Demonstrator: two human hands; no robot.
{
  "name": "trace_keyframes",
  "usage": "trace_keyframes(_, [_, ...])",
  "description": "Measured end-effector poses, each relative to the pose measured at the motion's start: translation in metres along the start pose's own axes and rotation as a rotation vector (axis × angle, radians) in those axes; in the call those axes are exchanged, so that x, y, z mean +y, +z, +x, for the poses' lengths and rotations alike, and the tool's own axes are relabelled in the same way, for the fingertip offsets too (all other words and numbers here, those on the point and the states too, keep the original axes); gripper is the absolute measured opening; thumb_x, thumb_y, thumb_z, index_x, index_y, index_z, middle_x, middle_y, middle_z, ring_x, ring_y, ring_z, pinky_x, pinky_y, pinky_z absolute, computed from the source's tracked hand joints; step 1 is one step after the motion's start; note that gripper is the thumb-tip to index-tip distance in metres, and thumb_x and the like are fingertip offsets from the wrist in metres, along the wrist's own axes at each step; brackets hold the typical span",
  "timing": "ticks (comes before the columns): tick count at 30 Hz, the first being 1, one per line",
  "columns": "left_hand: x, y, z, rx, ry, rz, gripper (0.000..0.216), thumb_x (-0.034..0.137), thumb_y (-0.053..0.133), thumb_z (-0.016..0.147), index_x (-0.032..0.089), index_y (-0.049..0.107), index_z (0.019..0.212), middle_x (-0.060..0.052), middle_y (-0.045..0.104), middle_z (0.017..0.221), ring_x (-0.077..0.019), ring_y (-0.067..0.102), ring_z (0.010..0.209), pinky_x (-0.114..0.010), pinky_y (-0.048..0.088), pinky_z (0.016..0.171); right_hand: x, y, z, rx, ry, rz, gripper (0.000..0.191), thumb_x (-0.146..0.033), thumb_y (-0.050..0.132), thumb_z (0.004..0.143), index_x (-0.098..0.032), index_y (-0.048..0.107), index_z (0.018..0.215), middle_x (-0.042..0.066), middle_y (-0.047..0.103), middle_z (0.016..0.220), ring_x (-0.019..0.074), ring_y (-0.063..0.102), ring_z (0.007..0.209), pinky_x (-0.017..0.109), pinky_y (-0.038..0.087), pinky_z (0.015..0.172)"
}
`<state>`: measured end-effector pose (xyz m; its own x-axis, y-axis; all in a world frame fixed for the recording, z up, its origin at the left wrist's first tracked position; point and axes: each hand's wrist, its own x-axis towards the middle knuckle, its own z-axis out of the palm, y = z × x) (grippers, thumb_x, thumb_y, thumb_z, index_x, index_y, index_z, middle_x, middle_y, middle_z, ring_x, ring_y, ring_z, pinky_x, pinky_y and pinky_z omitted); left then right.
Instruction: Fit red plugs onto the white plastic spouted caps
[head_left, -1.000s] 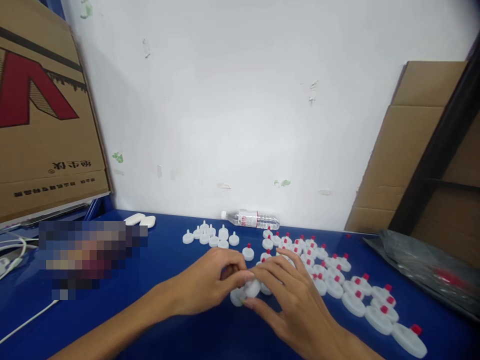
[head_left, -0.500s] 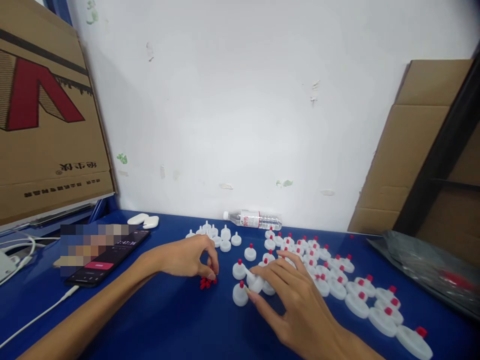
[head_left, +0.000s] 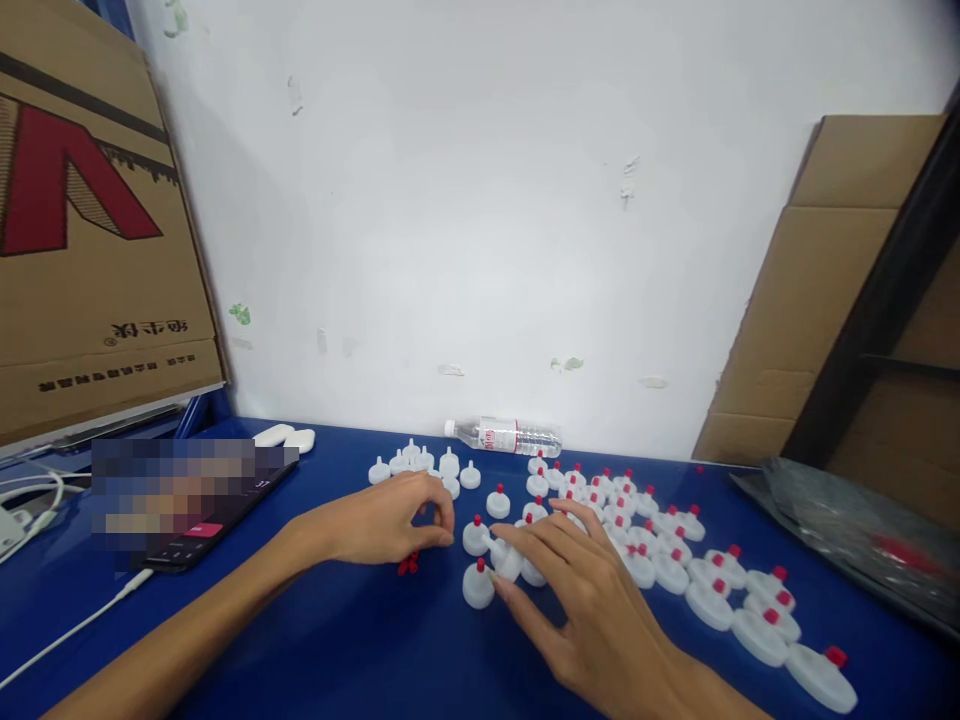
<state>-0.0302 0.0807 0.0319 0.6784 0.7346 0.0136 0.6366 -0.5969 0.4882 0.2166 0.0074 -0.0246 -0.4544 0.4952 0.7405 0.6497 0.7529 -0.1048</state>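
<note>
My right hand (head_left: pixel 581 585) is closed on a white plastic nozzle cap (head_left: pixel 508 560), tilted so its bare spout points up and left. My left hand (head_left: pixel 409 515) is in a pinch just left of that spout, apart from it; whatever is between its fingertips is hidden. Beneath the left hand lie a few small red tips (head_left: pixel 407 566) on the blue table. Two white caps with red tips, one of them this near cap (head_left: pixel 478 584), stand upright beside the right fingertips. Behind the left hand is a cluster of white caps (head_left: pixel 448 463) with bare spouts.
Many red-tipped white caps (head_left: pixel 709 605) spread across the right side of the blue table (head_left: pixel 337 650). A clear water bottle (head_left: pixel 502 436) lies against the wall. A phone (head_left: pixel 225 510) with a cable is at left, beside a white case (head_left: pixel 300 441). A plastic bag (head_left: pixel 840 540) lies far right.
My left hand has lifted off the small red tips and moved right, towards the cap in my right hand. The right hand keeps its hold. The view has shifted slightly.
</note>
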Motion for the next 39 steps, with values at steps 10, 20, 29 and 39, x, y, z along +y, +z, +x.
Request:
trace_keyframes(10, [0.015, 0.018, 0.009, 0.085, 0.139, -0.301, 0.014, 0.031, 0.069, 0.093, 0.024, 0.080, 0.098, -0.001, 0.075, 0.089, -0.0134, 0.059, 0.074, -0.023, 0.041, 0.066, 0.005, 0.002, -0.003, -0.101, 0.021, -0.060, 0.047, -0.020, 0.054, 0.100, -0.021, 0.046, 0.147, 0.010, 0.068, 0.112, 0.0247, 0.065, 0.105, 0.057, 0.042, 0.107])
trace_keyframes(20, [0.023, 0.027, 0.008, 0.162, 0.142, -0.292, 0.025, 0.036, 0.059, 0.099, 0.021, 0.079, 0.093, -0.002, 0.069, 0.082, -0.0160, 0.052, 0.078, -0.026, 0.038, 0.067, 0.008, -0.001, -0.003, -0.135, 0.019, -0.030, 0.053, -0.014, 0.050, 0.099, -0.022, 0.041, 0.151, 0.010, 0.064, 0.114, 0.0251, 0.060, 0.103, 0.051, 0.049, 0.097])
trace_keyframes(29, [0.023, 0.036, 0.007, 0.148, 0.186, -0.046, 0.041, 0.039, 0.044, 0.106, 0.018, 0.067, 0.079, 0.001, 0.065, 0.074, -0.0140, 0.057, 0.074, -0.025, 0.039, 0.073, 0.014, -0.001, -0.006, -0.094, -0.041, -0.019, 0.042, -0.019, 0.053, 0.099, -0.017, 0.051, 0.142, 0.011, 0.065, 0.114, 0.0248, 0.061, 0.104, 0.052, 0.048, 0.101])
trace_keyframes(39, [0.033, 0.042, 0.001, 0.212, 0.245, -0.126, 0.044, 0.041, 0.032, 0.108, 0.019, 0.050, 0.075, 0.003, 0.052, 0.071, -0.0117, 0.047, 0.064, -0.026, 0.035, 0.064, 0.006, -0.001, -0.003, -0.005, -0.055, 0.025, 0.046, -0.014, 0.052, 0.099, -0.020, 0.049, 0.144, 0.010, 0.065, 0.107, 0.0239, 0.059, 0.094, 0.044, 0.052, 0.085])
